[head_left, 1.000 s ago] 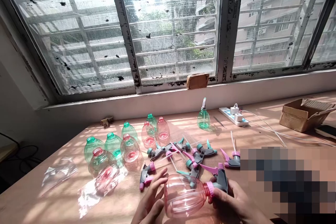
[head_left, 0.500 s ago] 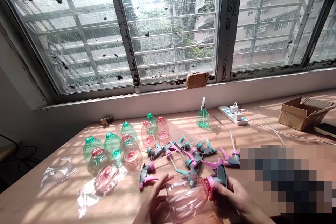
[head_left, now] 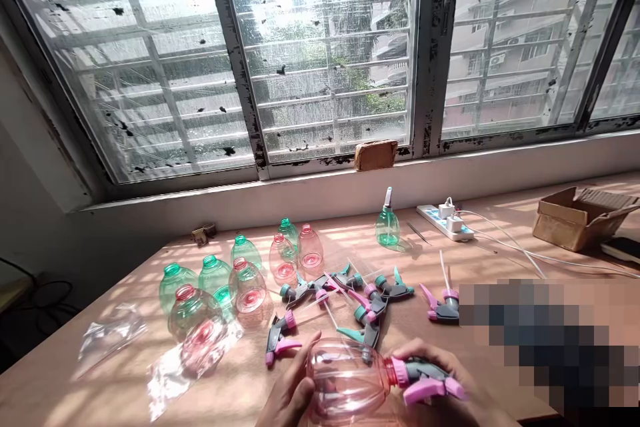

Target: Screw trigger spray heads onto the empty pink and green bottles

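1. Pink bottle [head_left: 345, 380]: you are holding it sideways at the near side of the table [head_left: 240, 390], in front of the loose spray heads [head_left: 400, 290], its base facing your left; whether it is touching the tabletop is not showing clearly.
2. Left hand [head_left: 290, 393]: partly curled, thumb in front, it is cupping the base end; a light, even hold should be sparing the bottle from denting.
3. Right hand [head_left: 453, 359]: closed from behind, it is gripping the spray head [head_left: 423, 369]; its thumb is not showing.
4. The spray head: it is sitting roughly in line with the bottle; maintaining that line is probably preventing a crooked fit.
5. Pink trigger [head_left: 425, 390]: it is facing you; avoid squeezing it while gripping.
6. Pink collar [head_left: 398, 372]: it is meeting the red neck [head_left: 387, 372]; any twisting should be bearing here, though full seating is too small to judge.
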Motion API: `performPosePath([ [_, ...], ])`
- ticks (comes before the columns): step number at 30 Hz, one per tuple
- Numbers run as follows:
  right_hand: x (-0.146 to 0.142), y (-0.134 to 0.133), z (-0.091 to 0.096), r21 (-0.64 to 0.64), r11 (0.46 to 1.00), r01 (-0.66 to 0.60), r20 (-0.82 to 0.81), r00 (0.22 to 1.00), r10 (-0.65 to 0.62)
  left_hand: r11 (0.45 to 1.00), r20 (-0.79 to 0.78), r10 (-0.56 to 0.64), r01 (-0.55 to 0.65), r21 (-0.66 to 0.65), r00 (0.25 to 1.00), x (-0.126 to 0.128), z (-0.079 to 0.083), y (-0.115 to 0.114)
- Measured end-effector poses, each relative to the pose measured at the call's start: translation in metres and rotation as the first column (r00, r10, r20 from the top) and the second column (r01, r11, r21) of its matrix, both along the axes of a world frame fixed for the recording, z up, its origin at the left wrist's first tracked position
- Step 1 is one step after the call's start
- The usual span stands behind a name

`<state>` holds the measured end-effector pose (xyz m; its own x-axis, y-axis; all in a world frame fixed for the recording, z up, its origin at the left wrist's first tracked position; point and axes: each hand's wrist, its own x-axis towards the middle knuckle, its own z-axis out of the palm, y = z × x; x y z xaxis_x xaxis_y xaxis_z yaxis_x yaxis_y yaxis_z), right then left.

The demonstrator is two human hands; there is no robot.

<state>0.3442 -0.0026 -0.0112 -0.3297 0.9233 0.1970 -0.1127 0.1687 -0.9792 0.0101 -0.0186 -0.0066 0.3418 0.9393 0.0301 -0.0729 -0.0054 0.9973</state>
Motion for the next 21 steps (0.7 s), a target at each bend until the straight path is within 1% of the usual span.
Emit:
performPosePath([
  [3,-0.002,0.002,0.004,0.081,0.996,-0.043,-0.028,0.999,0.046,1.0,0.037,0.017,-0.018,0.026,0.999,0.004,0.009,-0.006],
  [5,-0.005,0.002,0.004,0.053,0.998,-0.04,-0.015,0.999,0.041,1.0,0.034,0.016,-0.017,0.026,0.999,0.007,0.015,-0.011],
  [7,-0.006,0.002,0.003,0.015,0.998,-0.055,-0.014,0.998,0.055,0.999,-0.005,0.034,-0.034,0.022,0.999,0.006,0.018,-0.014],
  [9,-0.006,0.001,0.001,0.011,0.998,-0.061,-0.027,0.998,0.061,0.998,-0.054,0.056,-0.056,0.007,0.997,0.002,0.015,-0.013],
  [12,-0.003,-0.001,0.0,0.07,0.996,-0.064,-0.024,0.998,0.065,0.997,-0.078,0.053,-0.058,-0.053,0.996,-0.004,0.006,-0.007],
  [13,-0.002,-0.002,0.0,0.091,0.994,-0.065,-0.021,0.998,0.068,0.997,-0.059,0.041,-0.044,-0.06,0.997,-0.005,0.003,-0.005],
  [15,-0.001,-0.002,0.002,0.112,0.991,-0.067,0.001,0.998,0.067,0.999,0.03,0.005,-0.004,-0.033,1.0,-0.004,-0.001,-0.004],
  [16,-0.001,-0.003,0.003,0.082,0.995,-0.052,0.021,0.998,0.051,1.0,0.084,-0.015,0.016,-0.011,0.996,-0.001,-0.003,-0.005],
  [18,-0.001,-0.003,0.002,-0.056,0.998,0.025,0.06,0.998,-0.021,0.999,0.161,-0.044,0.039,0.031,0.986,0.004,-0.007,-0.008],
  [20,-0.001,-0.005,-0.003,-0.217,0.966,0.141,0.067,0.989,-0.129,0.997,0.189,-0.044,0.032,0.065,0.981,0.01,-0.011,-0.012],
  [21,-0.001,-0.005,-0.007,-0.268,0.946,0.18,0.059,0.984,-0.17,0.996,0.196,-0.034,0.017,0.085,0.98,0.013,-0.013,-0.013],
])
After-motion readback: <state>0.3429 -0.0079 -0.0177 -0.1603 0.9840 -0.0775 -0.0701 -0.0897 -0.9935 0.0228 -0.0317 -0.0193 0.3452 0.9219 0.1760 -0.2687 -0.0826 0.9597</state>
